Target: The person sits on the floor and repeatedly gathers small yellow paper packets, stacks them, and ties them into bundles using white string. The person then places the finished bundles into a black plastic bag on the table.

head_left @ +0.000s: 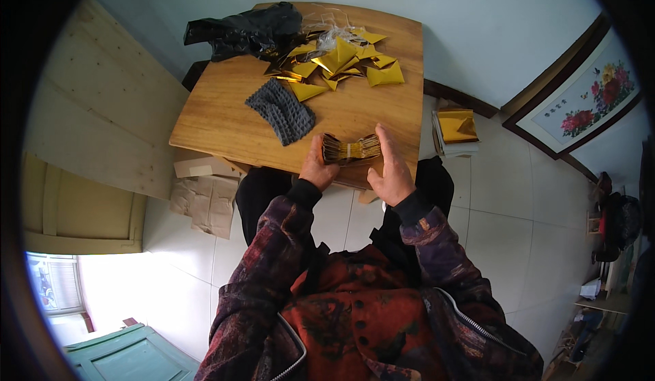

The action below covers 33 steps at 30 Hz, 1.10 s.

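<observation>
Between my hands, at the table's near edge, is a bundle of folded gold paper (350, 151), with a pale band round its narrowed middle and its layers fanning out at both ends. My left hand (318, 166) is closed on the bundle's left end. Against or close beside the right end is my right hand (394, 174), its fingers stretched out and its thumb apart; whether it touches the paper I cannot tell. Just beyond the bundle lies a dark grey knitted cloth (281, 111).
On the wooden table (368, 111), folded gold paper pieces (338, 59) are piled near a black plastic bag (256, 29) and crumpled clear plastic (336, 34). A paper stack with gold on top (457, 125) and brown paper (205, 200) lie below. A framed flower picture (580, 97) leans at right.
</observation>
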Motion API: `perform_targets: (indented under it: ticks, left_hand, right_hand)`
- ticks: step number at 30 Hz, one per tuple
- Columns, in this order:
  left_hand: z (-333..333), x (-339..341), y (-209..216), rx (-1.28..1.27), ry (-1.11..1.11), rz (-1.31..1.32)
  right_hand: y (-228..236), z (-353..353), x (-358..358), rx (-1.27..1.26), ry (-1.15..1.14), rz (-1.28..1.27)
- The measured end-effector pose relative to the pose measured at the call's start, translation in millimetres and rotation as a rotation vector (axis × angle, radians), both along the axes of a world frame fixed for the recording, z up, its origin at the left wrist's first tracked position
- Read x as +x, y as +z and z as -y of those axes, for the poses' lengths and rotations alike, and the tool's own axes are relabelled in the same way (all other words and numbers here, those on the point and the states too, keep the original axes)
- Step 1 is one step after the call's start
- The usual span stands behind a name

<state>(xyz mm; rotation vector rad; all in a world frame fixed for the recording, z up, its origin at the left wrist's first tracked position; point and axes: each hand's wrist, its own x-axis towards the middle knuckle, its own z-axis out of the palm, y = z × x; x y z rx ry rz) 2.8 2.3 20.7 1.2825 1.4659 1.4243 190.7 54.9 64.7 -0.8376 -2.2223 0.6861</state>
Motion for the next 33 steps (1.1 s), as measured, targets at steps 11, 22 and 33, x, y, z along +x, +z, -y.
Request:
perform_targets:
  ticks: [11, 22, 33]
  left_hand:
    - [-0.8, 1.1, 5.5, -0.012, 0.013, 0.031]
    - [-5.4, 1.9, -0.1, -0.019, 0.060, 0.047]
    - [-5.6, -1.1, 4.7, 0.006, 0.025, 0.061]
  right_hand:
    - [-32.1, -42.3, 0.1, -0.534, 0.212, -0.203]
    - [-36.1, -47.2, -0.6, -0.531, 0.189, -0.155]
    - [-27.6, -35.8, -1.5, -0.413, 0.116, -0.105]
